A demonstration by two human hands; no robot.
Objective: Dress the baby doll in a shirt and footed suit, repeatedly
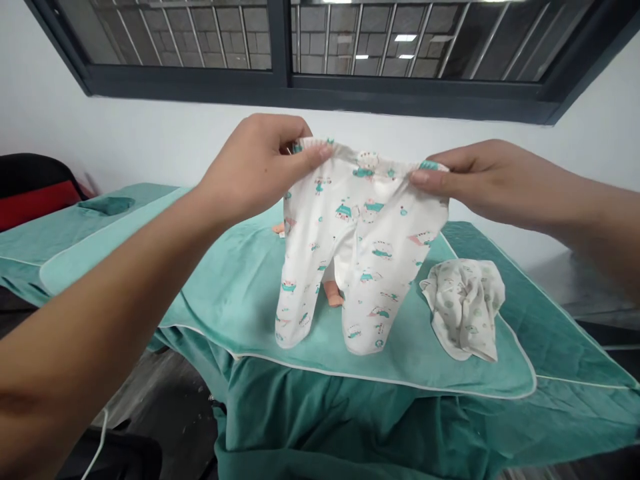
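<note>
A pair of white baby pants (pixel 360 227) with a green and pink cartoon print hangs upright between my hands, its waistband stretched out and both legs dangling. My left hand (pixel 273 160) pinches the waistband at its left end. At the other end, my right hand (pixel 485 177) grips it between thumb and fingers. Behind the pants, mostly hidden, lies what looks like a doll (pixel 333 293); a small limb shows between the legs and another bit past the left edge. To the right rests a crumpled, printed white baby garment (pixel 467 307).
A light green mat (pixel 240 287) with white piping covers part of a bed draped in darker green cloth (pixel 350 413). At the far left stands a red and black chair (pixel 37 190). Behind the bed are a white wall and a barred window (pixel 320 87).
</note>
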